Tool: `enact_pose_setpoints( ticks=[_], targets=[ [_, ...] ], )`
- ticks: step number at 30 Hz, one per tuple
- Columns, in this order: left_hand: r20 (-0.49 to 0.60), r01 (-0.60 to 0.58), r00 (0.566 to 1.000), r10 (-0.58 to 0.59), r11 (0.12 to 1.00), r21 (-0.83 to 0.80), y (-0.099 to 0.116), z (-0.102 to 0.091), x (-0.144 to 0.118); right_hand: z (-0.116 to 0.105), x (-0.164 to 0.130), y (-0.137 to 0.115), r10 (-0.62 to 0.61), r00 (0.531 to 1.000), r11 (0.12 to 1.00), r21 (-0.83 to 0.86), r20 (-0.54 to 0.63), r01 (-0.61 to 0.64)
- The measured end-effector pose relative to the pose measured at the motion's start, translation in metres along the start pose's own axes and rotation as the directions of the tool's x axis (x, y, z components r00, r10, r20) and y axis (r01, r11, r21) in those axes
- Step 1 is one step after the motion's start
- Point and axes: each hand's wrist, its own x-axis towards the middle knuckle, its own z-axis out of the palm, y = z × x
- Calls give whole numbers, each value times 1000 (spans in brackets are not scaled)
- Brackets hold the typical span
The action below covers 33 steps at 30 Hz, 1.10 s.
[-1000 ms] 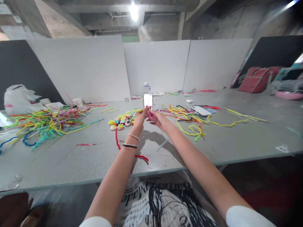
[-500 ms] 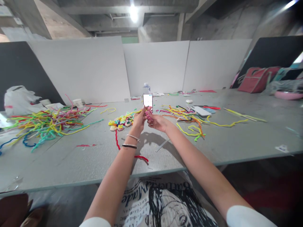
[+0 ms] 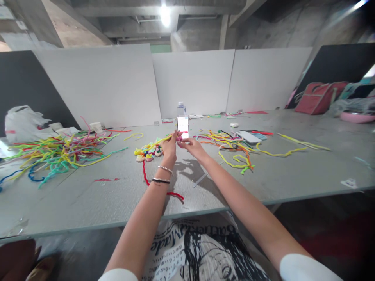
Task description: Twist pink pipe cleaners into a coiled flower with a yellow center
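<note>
Above the middle of the table, my left hand (image 3: 170, 148) pinches a small pink fuzzy piece (image 3: 179, 138), which looks like coiled pipe cleaner. From the right, the fingertips of my right hand (image 3: 193, 148) are closed at the lower edge of the same piece; the fingers partly hide it. A phone (image 3: 183, 125) with a lit screen stands upright just behind my hands, propped near a clear bottle (image 3: 181, 107). Beside my left hand lies a cluster of small colourful pipe cleaner flowers (image 3: 149, 152). A red pipe cleaner (image 3: 144, 173) runs down from there, passing under my left forearm.
A big tangle of pipe cleaners (image 3: 73, 150) covers the left of the table. More loose pipe cleaners (image 3: 234, 146) lie right of my hands, beside a white phone (image 3: 249, 137). A thin grey strip (image 3: 200, 180) rests below my right wrist. White panels (image 3: 193, 82) stand behind.
My hands have shifted slightly left, and the right fingers have moved to the underside of the pink piece. More of the phone screen shows. The table items have stayed put.
</note>
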Motion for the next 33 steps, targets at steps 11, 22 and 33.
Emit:
enact_pose_setpoints(
  ticks=[11,22,33],
  targets=[
    [97,124,988,-117,990,-73,5,3,-10,3,2,9,-320,947,875,-389,-22,287],
    [125,208,972,-200,977,-49,6,0,-8,6,6,14,-329,944,925,-195,22,327],
    [213,317,928,-306,948,-18,10,-4,-6,2,5,11,-408,910,876,-247,80,414]
  ],
)
